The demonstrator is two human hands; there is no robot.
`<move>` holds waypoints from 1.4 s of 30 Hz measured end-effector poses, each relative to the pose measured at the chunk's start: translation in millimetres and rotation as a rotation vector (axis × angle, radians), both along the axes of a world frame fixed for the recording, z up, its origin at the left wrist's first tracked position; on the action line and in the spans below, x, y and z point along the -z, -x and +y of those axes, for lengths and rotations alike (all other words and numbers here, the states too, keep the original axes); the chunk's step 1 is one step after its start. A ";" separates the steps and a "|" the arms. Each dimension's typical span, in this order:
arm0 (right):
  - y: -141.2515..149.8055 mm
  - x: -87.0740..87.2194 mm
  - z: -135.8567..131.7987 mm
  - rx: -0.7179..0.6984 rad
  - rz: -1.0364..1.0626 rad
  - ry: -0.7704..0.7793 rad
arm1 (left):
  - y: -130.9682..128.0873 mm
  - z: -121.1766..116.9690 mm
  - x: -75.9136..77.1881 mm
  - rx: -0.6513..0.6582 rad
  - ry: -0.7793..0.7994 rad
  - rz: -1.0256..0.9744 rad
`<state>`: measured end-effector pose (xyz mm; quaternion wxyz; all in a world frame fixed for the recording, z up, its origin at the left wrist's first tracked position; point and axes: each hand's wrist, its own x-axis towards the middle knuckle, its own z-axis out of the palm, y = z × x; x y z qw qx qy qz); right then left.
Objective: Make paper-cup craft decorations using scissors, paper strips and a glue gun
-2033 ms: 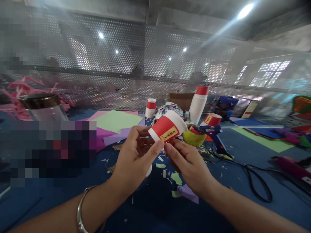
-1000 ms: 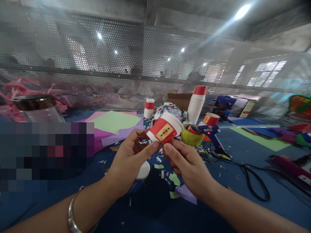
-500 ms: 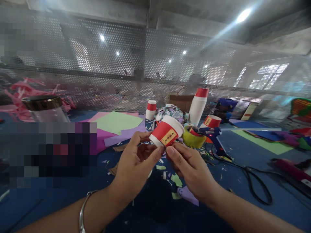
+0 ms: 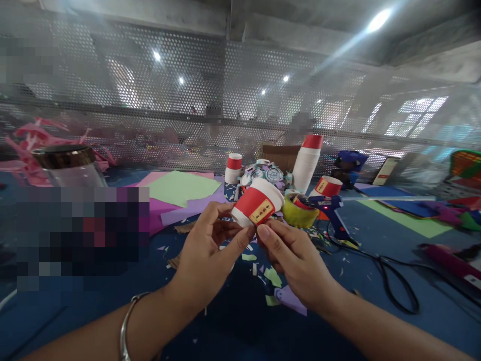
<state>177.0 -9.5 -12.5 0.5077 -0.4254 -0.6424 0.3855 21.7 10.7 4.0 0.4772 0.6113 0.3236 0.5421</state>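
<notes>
A red and white paper cup (image 4: 251, 200) with a yellow label is held tilted above the table, its white rim toward the upper right. My left hand (image 4: 210, 255) grips it from the left, the thumb under its lower end and the fingers partly hidden behind. At the cup's lower edge, my right hand (image 4: 293, 258) is closed in a pinch, thumb against forefinger. The exact contact of its fingertips is hard to make out. Just beyond the right hand are a yellow roll (image 4: 300, 213) and a blue glue gun (image 4: 332, 213).
Paper scraps (image 4: 272, 276) litter the blue table (image 4: 225, 331). Behind stand a tall cup stack (image 4: 305, 170), a smaller stack (image 4: 233, 168) and another red cup (image 4: 327, 187). Coloured sheets (image 4: 180, 186) lie left, near a lidded jar (image 4: 69, 160). A black cord (image 4: 391, 286) loops at right.
The cup has turned very slightly in my fingers. Both hands keep almost the same place and grip.
</notes>
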 end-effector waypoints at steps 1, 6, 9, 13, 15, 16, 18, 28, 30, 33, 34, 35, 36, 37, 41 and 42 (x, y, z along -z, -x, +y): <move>-0.1 0.0 0.2 0.003 -0.008 0.002 | -0.3 -0.1 0.1 -0.007 0.002 0.001; 0.4 -1.8 0.3 0.025 0.005 0.013 | -2.5 -0.5 1.4 0.007 0.043 -0.045; 0.8 -3.8 0.1 0.025 0.005 0.008 | -4.4 -1.0 1.5 0.039 0.085 -0.127; 0.3 -5.6 0.3 -0.003 0.006 -0.004 | -6.0 -1.3 0.7 0.037 0.126 -0.200; 0.2 -5.3 0.7 -0.012 0.016 -0.010 | -6.1 -1.1 0.3 0.001 0.145 -0.190; 0.2 -4.9 0.8 -0.011 0.017 -0.012 | -5.9 -1.0 0.2 -0.021 0.154 -0.181; 0.5 -3.8 1.0 -0.001 0.011 -0.017 | -5.6 -1.0 0.2 -0.055 0.160 -0.164; 1.1 -3.4 -0.3 0.053 -0.140 -0.117 | -4.7 -3.9 4.8 -0.085 -0.006 -0.065; 0.9 -3.7 -1.0 0.050 -0.141 -0.118 | -4.3 -4.4 5.0 -0.101 -0.037 -0.041; 0.8 -3.5 -1.8 0.053 -0.119 -0.100 | -3.5 -4.8 5.4 -0.112 -0.062 -0.019; 0.8 -3.3 -1.8 0.054 -0.108 -0.086 | -3.3 -4.9 5.7 -0.114 -0.065 -0.015; 0.9 -3.0 -1.8 0.052 -0.095 -0.069 | -3.1 -5.0 6.2 -0.114 -0.066 -0.010; 1.0 -2.6 -1.7 0.049 -0.082 -0.053 | -2.8 -5.2 6.8 -0.114 -0.068 -0.006; 1.0 -2.2 -1.5 0.045 -0.070 -0.039 | -2.6 -5.4 7.6 -0.110 -0.074 -0.002; 0.7 -1.5 -1.1 0.034 -0.050 -0.013 | -0.9 -6.8 11.9 -0.096 -0.110 0.033; 0.5 -1.7 -1.2 0.037 -0.056 -0.016 | -0.2 -7.2 12.8 -0.098 -0.123 0.045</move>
